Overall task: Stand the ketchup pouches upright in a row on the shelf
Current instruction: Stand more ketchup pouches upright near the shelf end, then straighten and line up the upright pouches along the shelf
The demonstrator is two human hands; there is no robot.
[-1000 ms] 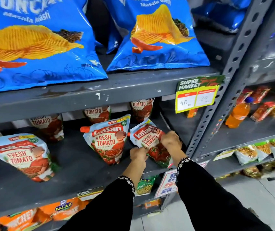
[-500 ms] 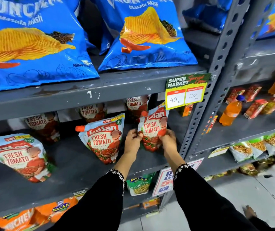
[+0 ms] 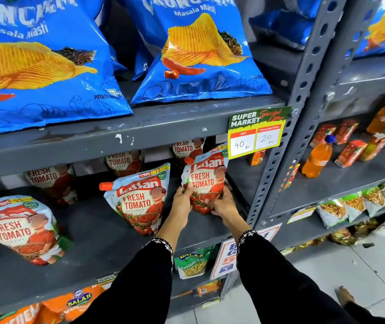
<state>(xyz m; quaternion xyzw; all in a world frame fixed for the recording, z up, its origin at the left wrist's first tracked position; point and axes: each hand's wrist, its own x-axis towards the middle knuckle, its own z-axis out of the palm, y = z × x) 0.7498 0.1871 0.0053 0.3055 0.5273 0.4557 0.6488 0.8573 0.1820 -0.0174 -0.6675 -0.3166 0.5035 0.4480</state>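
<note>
A white and red ketchup pouch stands upright near the right end of the grey shelf. My left hand grips its lower left side and my right hand grips its lower right corner. To its left a second ketchup pouch stands upright with its orange spout pointing left. A third ketchup pouch stands at the far left front. Three more ketchup pouches stand along the back of the shelf, half hidden under the shelf above.
Big blue crisp bags fill the shelf above, and a price tag hangs from its edge. A slotted grey upright bounds the shelf on the right. Beyond it stand orange bottles and cartons. Snack packets hang below.
Both hands have tipped the right-hand pouch from lying tilted to standing upright and set it further back and right on the shelf. The other pouches have not moved.
</note>
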